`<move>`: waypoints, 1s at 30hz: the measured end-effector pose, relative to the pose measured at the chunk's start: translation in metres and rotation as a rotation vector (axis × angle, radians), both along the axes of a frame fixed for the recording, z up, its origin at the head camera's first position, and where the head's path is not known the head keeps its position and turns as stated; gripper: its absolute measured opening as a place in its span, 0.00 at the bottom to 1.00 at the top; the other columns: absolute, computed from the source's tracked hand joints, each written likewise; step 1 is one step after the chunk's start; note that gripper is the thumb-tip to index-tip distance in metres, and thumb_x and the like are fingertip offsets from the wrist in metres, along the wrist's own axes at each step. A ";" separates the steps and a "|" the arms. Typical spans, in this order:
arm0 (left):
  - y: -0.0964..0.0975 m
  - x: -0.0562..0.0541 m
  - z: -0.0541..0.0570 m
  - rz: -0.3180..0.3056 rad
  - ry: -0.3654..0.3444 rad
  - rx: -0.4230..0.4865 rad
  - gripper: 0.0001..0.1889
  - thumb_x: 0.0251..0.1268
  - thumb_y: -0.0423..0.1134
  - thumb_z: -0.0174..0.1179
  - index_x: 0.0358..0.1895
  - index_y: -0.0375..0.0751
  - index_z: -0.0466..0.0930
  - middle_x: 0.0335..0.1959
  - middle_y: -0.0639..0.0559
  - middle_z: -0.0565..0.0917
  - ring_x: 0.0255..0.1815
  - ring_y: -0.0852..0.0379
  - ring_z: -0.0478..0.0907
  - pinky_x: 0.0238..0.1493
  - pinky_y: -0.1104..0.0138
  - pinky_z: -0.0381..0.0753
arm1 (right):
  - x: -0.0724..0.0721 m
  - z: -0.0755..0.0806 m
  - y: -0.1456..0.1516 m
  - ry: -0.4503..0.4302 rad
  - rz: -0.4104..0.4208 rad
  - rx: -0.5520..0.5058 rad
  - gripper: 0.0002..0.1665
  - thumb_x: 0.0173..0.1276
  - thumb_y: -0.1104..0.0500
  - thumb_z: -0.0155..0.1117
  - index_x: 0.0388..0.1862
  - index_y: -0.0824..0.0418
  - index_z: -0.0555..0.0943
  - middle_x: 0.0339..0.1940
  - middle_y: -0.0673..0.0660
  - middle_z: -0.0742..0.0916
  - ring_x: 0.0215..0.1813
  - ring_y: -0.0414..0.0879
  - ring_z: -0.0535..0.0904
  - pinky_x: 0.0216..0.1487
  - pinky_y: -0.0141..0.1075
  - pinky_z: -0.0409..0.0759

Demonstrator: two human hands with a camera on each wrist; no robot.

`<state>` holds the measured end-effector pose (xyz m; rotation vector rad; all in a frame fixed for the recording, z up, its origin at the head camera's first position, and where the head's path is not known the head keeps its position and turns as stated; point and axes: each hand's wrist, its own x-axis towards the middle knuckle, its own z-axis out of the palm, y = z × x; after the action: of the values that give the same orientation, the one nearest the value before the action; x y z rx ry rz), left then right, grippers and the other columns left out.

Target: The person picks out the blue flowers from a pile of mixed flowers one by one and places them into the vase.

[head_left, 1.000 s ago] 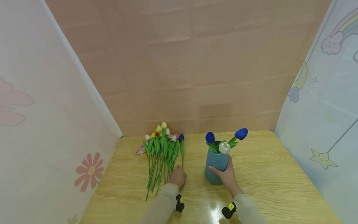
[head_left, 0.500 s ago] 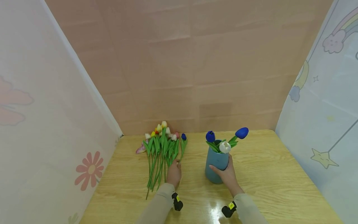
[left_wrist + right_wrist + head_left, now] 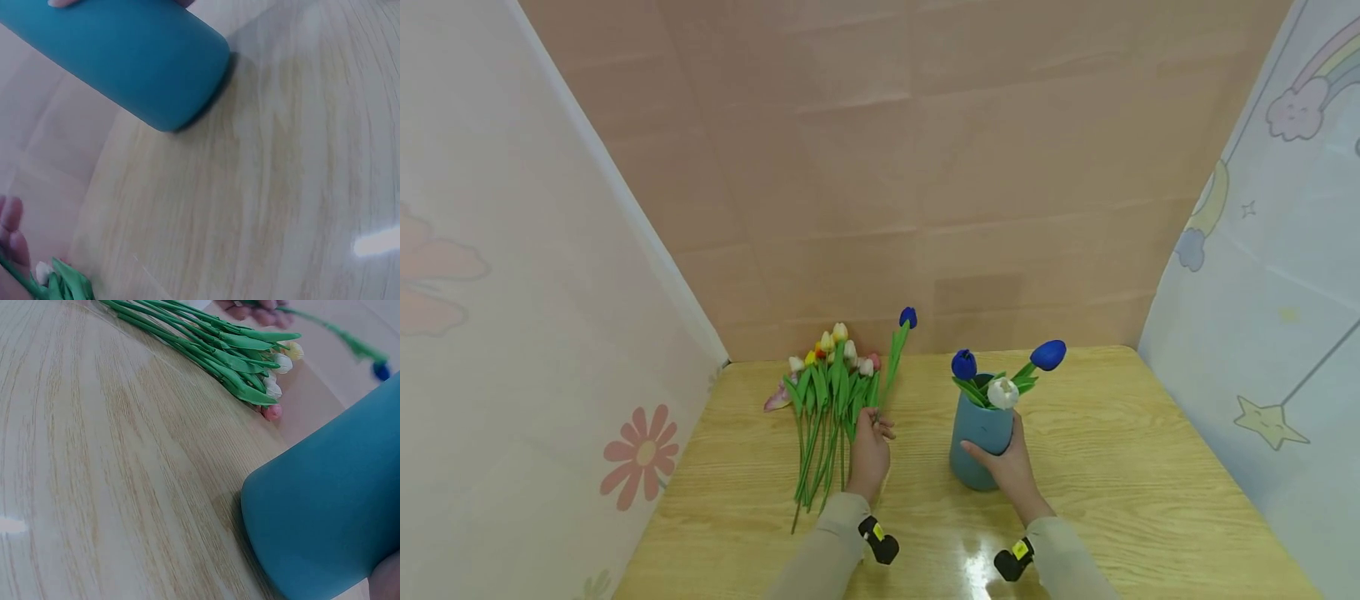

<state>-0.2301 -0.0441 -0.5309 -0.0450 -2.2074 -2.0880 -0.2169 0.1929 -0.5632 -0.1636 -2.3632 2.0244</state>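
My left hand (image 3: 870, 454) pinches the stem of a blue tulip (image 3: 908, 317) and holds it up beside the pile, its bloom highest. In the right wrist view that blue tulip (image 3: 380, 370) slants above the table, its stem between the fingers. My right hand (image 3: 1011, 475) grips the side of a blue vase (image 3: 981, 437), thumb across its front. The vase stands upright and carries two blue tulips (image 3: 1048, 356) and a white tulip (image 3: 1003, 393). In the left wrist view the vase (image 3: 144, 56) shows its lower part; its mouth is out of view.
A pile of tulips (image 3: 827, 408) in white, yellow, orange and pink lies left on the wooden table (image 3: 925, 533), stems toward me. A pinkish-purple flower (image 3: 778, 398) lies at its left edge. A brown backdrop (image 3: 917, 183) rises behind the table, with patterned panels on both sides.
My left hand has picked up the blue tulip from the pile's right edge and raised it, bloom upward and slightly right. The right hand and vase have stayed in place.
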 end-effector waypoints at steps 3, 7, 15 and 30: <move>0.000 -0.001 0.005 -0.007 0.090 0.005 0.09 0.77 0.25 0.31 0.54 0.31 0.59 0.47 0.37 0.73 0.43 0.43 0.72 0.49 0.61 0.71 | 0.001 0.000 0.000 0.004 -0.001 0.002 0.64 0.58 0.49 0.74 0.78 0.48 0.38 0.77 0.63 0.56 0.75 0.64 0.53 0.68 0.66 0.56; 0.001 -0.005 0.003 0.007 0.167 0.087 0.09 0.74 0.21 0.31 0.50 0.32 0.58 0.48 0.40 0.71 0.41 0.56 0.69 0.47 0.67 0.71 | 0.001 0.000 0.000 0.016 -0.003 -0.002 0.63 0.58 0.50 0.74 0.78 0.48 0.39 0.76 0.63 0.57 0.75 0.64 0.54 0.67 0.66 0.56; 0.003 0.007 0.025 -0.002 0.265 0.080 0.16 0.80 0.36 0.37 0.62 0.31 0.54 0.43 0.46 0.66 0.44 0.58 0.65 0.48 0.66 0.65 | 0.000 0.004 0.001 -0.012 0.007 -0.020 0.63 0.60 0.52 0.73 0.79 0.47 0.37 0.77 0.63 0.55 0.76 0.63 0.52 0.69 0.65 0.55; 0.016 0.021 0.083 0.117 0.499 -0.013 0.07 0.76 0.25 0.34 0.42 0.27 0.63 0.35 0.46 0.61 0.34 0.60 0.58 0.39 0.67 0.59 | 0.001 0.008 0.000 -0.043 0.019 -0.031 0.62 0.60 0.53 0.73 0.78 0.48 0.38 0.77 0.64 0.55 0.76 0.63 0.52 0.69 0.65 0.55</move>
<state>-0.2095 -0.0286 -0.4483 -0.3827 -1.8726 -1.7597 -0.2164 0.1933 -0.5552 -0.1883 -2.3675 2.0877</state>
